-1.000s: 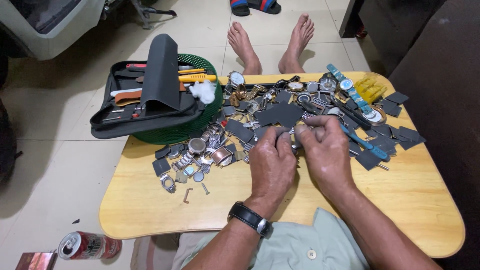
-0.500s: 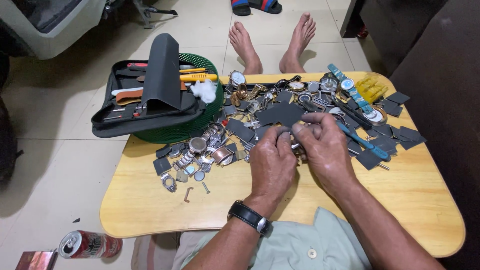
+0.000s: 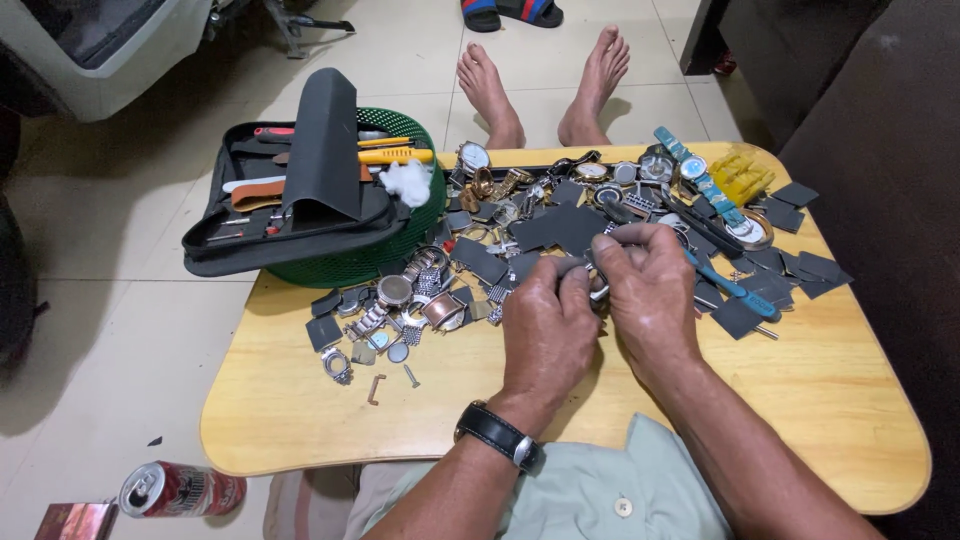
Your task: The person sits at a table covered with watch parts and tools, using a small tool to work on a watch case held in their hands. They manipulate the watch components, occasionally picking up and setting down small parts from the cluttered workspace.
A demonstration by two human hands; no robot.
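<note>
My left hand (image 3: 548, 325) and my right hand (image 3: 652, 290) meet over the middle of a low wooden table (image 3: 300, 400). Together their fingertips pinch a small metal watch part (image 3: 597, 287), mostly hidden between them. A black wristwatch (image 3: 498, 437) sits on my left wrist. Just beyond my hands lies a pile of watches, metal bracelets and dark square pads (image 3: 560, 225). A silver watch with a metal band (image 3: 392, 292) lies to the left of my left hand.
A black tool case (image 3: 290, 215) with screwdrivers lies open on a green basket (image 3: 400, 250) at the table's far left. A blue watch strap (image 3: 700, 180) and yellow pieces (image 3: 740, 175) lie far right. Someone's bare feet (image 3: 545, 85) rest beyond the table. A red can (image 3: 180, 490) lies on the floor.
My hands stay together over the same spot; the fingers have shifted slightly around the small part.
</note>
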